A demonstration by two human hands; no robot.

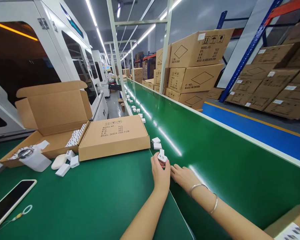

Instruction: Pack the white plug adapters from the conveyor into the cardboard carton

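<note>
My left hand (161,171) is at the near edge of the green conveyor belt, its thumb and fingers closed around a white charger plug (162,157). Just to the right, my right hand (183,176) reaches over the belt, fingers extended and apparently holding nothing; its fingertips come close to my left hand. Two more white charger plugs (157,146) with metal prongs lie on the belt right beyond my left hand. A closed cardboard box (115,136) stands on the green table to the left of them.
An open cardboard box (61,110) holds rows of white plugs. Near it are a white cup-like container (36,160), a rounded case (59,162) and several loose plugs (63,170). A phone (11,203) lies front left. Stacked cartons (193,78) stand beyond the belt (215,160).
</note>
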